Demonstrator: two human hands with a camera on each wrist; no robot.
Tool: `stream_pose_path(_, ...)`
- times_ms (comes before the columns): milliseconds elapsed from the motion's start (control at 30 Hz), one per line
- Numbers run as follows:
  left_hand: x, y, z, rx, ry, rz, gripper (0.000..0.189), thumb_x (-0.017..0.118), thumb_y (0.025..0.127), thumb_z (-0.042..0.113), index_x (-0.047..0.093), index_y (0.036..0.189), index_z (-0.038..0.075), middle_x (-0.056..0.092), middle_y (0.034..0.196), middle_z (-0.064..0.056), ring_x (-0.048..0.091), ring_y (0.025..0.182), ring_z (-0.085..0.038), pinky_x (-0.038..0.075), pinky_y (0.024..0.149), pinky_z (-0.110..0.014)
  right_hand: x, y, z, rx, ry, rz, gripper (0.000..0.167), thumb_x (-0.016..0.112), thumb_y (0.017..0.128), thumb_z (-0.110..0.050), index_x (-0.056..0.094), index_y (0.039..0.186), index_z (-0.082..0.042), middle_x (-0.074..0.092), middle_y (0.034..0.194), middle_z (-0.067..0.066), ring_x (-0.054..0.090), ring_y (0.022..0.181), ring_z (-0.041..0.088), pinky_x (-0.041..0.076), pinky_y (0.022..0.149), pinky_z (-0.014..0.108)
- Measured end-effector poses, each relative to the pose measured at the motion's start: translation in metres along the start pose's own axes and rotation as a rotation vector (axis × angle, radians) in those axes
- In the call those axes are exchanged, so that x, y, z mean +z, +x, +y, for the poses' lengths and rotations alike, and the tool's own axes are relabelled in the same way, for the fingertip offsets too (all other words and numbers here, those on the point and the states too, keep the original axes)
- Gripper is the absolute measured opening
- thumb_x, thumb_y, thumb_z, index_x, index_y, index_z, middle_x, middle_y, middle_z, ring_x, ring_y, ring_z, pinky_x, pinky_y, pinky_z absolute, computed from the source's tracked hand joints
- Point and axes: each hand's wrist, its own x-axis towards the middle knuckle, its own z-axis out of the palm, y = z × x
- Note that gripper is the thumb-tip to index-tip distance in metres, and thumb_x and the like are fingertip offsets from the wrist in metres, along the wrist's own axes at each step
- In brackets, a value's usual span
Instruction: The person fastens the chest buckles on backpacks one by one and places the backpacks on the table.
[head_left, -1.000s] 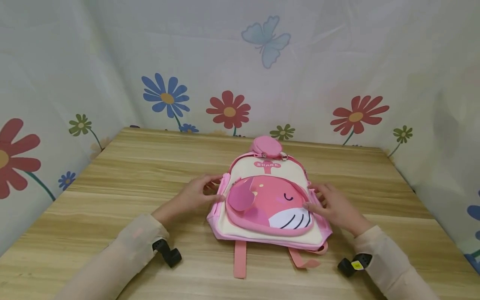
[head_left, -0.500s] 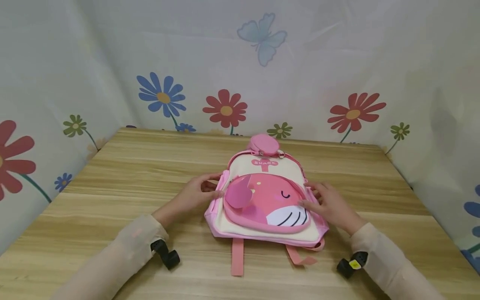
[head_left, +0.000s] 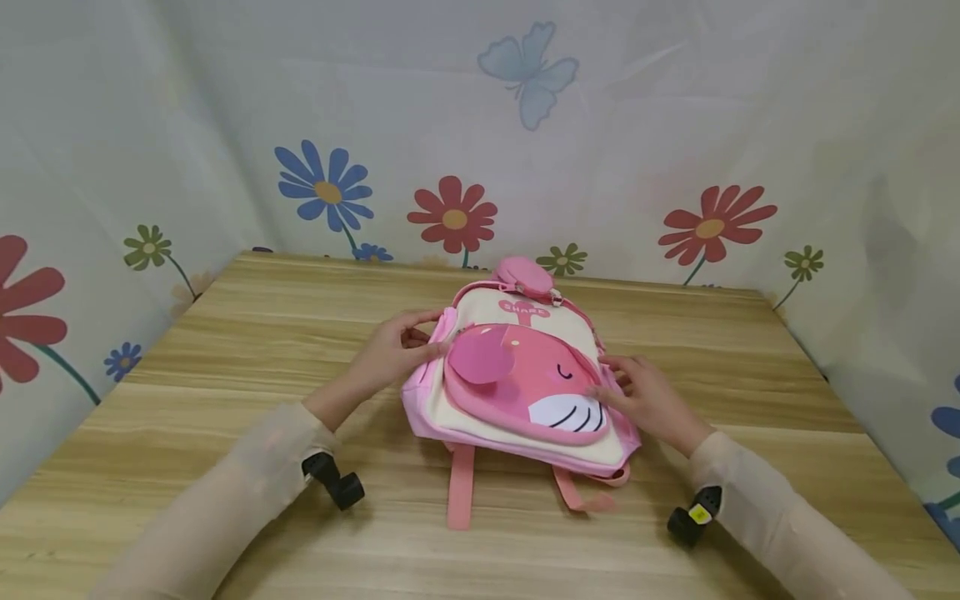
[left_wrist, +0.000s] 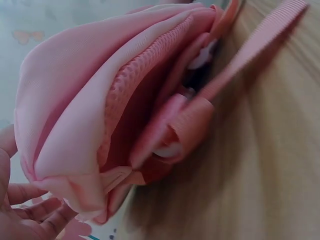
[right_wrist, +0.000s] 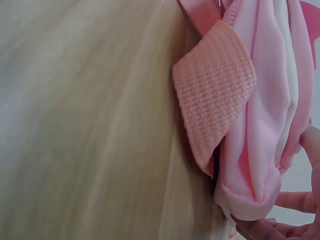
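While the pink and cream backpack [head_left: 517,379] lies face up at the centre of the frame on the wooden table [head_left: 225,350], it is gripped from both sides. The left hand [head_left: 390,354] is curled round the bag's left edge, thumb on top and fingers bent against the side panel. The right hand [head_left: 645,400] is set against the right edge, with the fingers loosely bent round the side and the fingertips on the rim of the pink front pocket [head_left: 528,383].

A round pink pouch [head_left: 525,273] is seen at the bag's top, toward the upper middle of the frame. Two pink straps [head_left: 459,487] trail from under the bag toward the lower edge of the frame, flat on the wood.

A flowered curtain [head_left: 450,217] is hung behind and to both sides of the table, closing it in along the upper, left and right parts of the frame.

In the left wrist view the bag's pink side and zip [left_wrist: 145,75] fill most of the frame; in the right wrist view a folded strap end [right_wrist: 215,85] covers part of the bag's side.
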Motion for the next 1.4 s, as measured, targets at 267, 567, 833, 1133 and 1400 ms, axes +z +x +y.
stream_pose_path(267, -0.015, 0.005, 0.027, 0.098, -0.036, 0.102, 0.046, 0.056, 0.096, 0.03, 0.052, 0.138, 0.013, 0.062, 0.112, -0.017, 0.057, 0.091, -0.02, 0.048, 0.07, -0.019, 0.01, 0.009, -0.004, -0.03, 0.098, 0.036, 0.067, 0.063, 0.089, -0.047, 0.047, 0.14, -0.006, 0.053, 0.128, 0.02, 0.057, 0.11, 0.034, 0.054, 0.089, 0.045)
stream_pose_path(567, -0.018, 0.001, 0.046, 0.272, -0.231, 0.143, 0.042, 0.05, 0.098, 0.027, 0.052, 0.133, 0.003, 0.056, 0.126, -0.015, 0.056, 0.101, -0.01, 0.049, 0.079, -0.014, 0.023, 0.013, -0.006, -0.039, 0.23, 0.06, 0.065, 0.062, 0.091, -0.044, 0.044, 0.142, -0.008, 0.055, 0.126, 0.018, 0.057, 0.111, 0.034, 0.051, 0.093, 0.048)
stream_pose_path(833, -0.011, 0.0, 0.054, 0.506, -0.257, 0.13, 0.101, 0.058, 0.074, 0.075, 0.045, 0.131, -0.007, 0.043, 0.139, -0.019, 0.05, 0.119, -0.02, 0.045, 0.099, -0.018, 0.03, 0.013, -0.01, -0.124, 0.331, 0.087, 0.058, 0.06, 0.095, -0.029, 0.04, 0.146, -0.01, 0.057, 0.127, 0.025, 0.06, 0.109, 0.039, 0.05, 0.093, 0.052)
stream_pose_path(1133, -0.006, -0.001, 0.071, 0.611, -0.206, 0.147, 0.094, 0.059, 0.076, 0.074, 0.051, 0.123, -0.007, 0.039, 0.141, -0.022, 0.041, 0.129, -0.025, 0.041, 0.103, -0.019, 0.036, 0.01, -0.014, -0.18, 0.408, 0.097, 0.047, 0.058, 0.096, -0.014, 0.046, 0.14, -0.005, 0.059, 0.122, 0.03, 0.063, 0.105, 0.04, 0.053, 0.09, 0.049)
stream_pose_path(1400, -0.004, -0.003, 0.089, 0.593, -0.178, 0.179, 0.087, 0.057, 0.078, 0.073, 0.055, 0.116, -0.005, 0.051, 0.13, -0.018, 0.047, 0.12, -0.019, 0.044, 0.097, -0.016, 0.041, 0.008, -0.02, -0.204, 0.455, 0.093, 0.044, 0.056, 0.096, -0.009, 0.046, 0.139, -0.001, 0.058, 0.121, 0.032, 0.063, 0.103, 0.04, 0.055, 0.084, 0.039)
